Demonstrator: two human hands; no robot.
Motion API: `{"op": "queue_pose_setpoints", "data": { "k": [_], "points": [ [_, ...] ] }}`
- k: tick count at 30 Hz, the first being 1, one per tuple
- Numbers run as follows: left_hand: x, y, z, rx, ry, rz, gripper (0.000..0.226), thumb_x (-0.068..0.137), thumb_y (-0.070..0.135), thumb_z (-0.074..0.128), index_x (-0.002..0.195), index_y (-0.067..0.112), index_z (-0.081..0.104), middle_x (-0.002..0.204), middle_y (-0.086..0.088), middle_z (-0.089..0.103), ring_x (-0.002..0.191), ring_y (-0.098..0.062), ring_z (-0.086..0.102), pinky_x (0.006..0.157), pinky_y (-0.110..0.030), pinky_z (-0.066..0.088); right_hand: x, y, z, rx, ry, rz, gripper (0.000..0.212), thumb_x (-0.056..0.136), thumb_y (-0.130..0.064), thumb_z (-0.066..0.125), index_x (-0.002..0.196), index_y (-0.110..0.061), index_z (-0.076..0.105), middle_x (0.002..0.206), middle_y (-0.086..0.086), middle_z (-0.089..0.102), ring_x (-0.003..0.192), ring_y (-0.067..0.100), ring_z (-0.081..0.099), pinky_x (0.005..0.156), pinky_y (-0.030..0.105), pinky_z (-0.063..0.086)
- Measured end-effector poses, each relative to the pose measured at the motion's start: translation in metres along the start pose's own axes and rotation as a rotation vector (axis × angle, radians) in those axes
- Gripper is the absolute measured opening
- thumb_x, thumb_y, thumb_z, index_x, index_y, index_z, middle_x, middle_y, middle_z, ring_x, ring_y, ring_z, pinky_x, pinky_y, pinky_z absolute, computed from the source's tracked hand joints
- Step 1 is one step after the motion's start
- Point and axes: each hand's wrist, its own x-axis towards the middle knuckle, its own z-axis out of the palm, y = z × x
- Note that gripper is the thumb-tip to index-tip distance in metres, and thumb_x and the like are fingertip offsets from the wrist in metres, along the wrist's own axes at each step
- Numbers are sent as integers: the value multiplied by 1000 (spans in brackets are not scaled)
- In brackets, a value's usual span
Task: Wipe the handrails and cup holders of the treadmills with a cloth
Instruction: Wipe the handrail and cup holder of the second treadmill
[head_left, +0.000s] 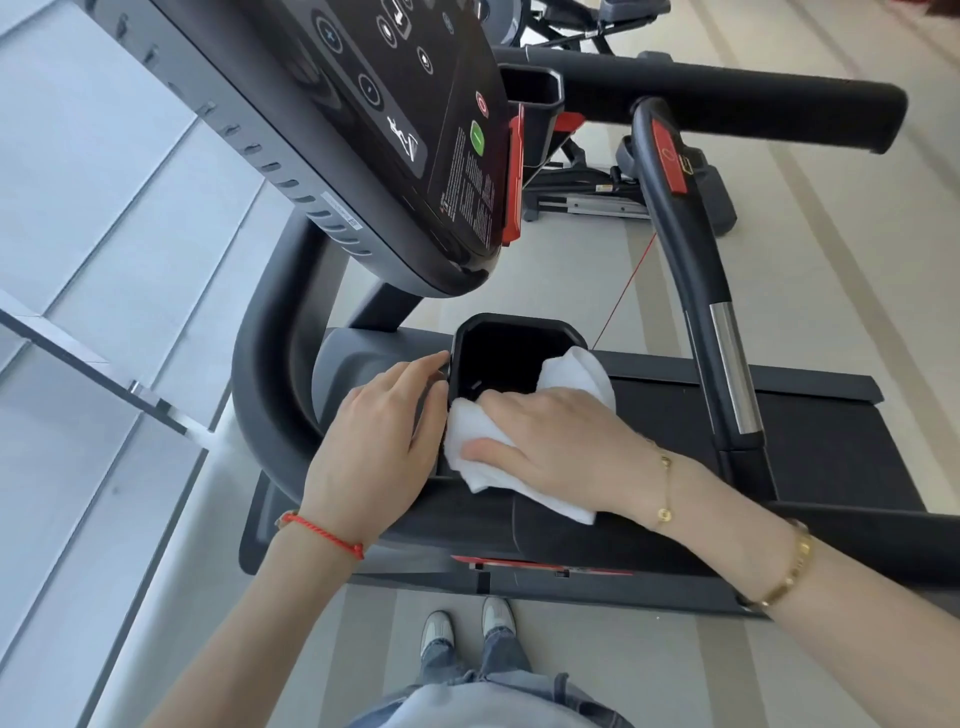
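Observation:
A black cup holder (511, 332) sits on the near side of the treadmill, just below the console. My right hand (561, 441) holds a white cloth (475, 441) and presses it over the holder's near rim, with part of the cloth bunched inside the holder at its right side. My left hand (374, 441) rests on the holder's left outer wall, fingers curled around its edge. A second cup holder (540, 91) shows at the far side of the console. The padded handrail (571, 535) runs under my right wrist.
The console (415, 130) overhangs the holder from above left. A curved centre grip bar (691, 270) with a red tab and chrome sensor stands to the right. A far handrail (727, 98) crosses the top. A glass wall and white ledge lie on the left.

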Motion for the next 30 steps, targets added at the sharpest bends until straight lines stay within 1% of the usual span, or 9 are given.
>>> {"op": "queue_pose_setpoints", "data": {
  "k": [3,5,8,12,15,17,21,24,30],
  "points": [
    [0,0,-1,16,2,1,37,101,30,41,134,21,54,120,6,65,107,-18,60,94,-39,47,-22,18,-8,19,39,-60,38,99,-44,44,89,-8,50,77,-2,52,74,21,47,69,28,27],
    [-1,0,-2,24,2,-3,37,101,31,42,134,22,54,119,7,65,108,-17,60,95,-38,46,-35,29,-13,27,33,-87,38,98,-42,47,101,-7,60,91,4,61,95,25,55,89,28,37],
    [-1,1,-3,39,-7,0,38,101,31,42,135,20,53,117,7,66,107,-19,60,95,-39,46,-44,33,-13,134,16,-29,30,97,-34,53,114,-10,60,118,3,60,134,24,37,103,37,40],
    [-1,3,-3,61,-4,17,39,101,31,42,137,19,51,117,6,65,106,-19,60,95,-39,46,-51,33,-5,251,169,63,31,97,-17,53,127,-6,50,142,4,39,132,18,35,98,28,40],
    [1,4,-1,79,-4,17,42,101,33,42,141,20,46,121,5,63,108,-19,60,94,-39,46,-54,30,3,408,239,268,51,101,-31,39,148,-21,21,158,-17,0,142,0,13,95,9,29],
    [4,5,2,78,-6,12,46,101,34,43,144,19,43,125,3,62,111,-19,59,95,-41,46,-46,30,8,415,242,284,57,102,-33,33,152,-19,10,160,-11,-8,142,0,7,101,2,23],
    [10,11,9,46,-4,-3,51,100,36,44,147,17,38,127,-1,60,111,-21,58,95,-37,46,-3,51,3,474,188,309,55,104,-26,36,151,-13,10,160,2,0,147,14,8,108,15,13],
    [13,15,16,28,-6,-28,55,100,36,45,150,18,33,129,-4,58,108,-25,58,94,-38,45,14,68,-5,555,112,350,56,102,-27,42,151,-17,17,155,2,20,133,16,33,99,20,24],
    [14,9,20,-9,2,-69,58,98,39,46,151,19,31,131,0,56,112,-19,56,95,-32,44,-19,65,14,718,117,386,62,97,-43,46,148,-35,11,146,-11,24,118,12,42,84,18,34]
  ]
}}
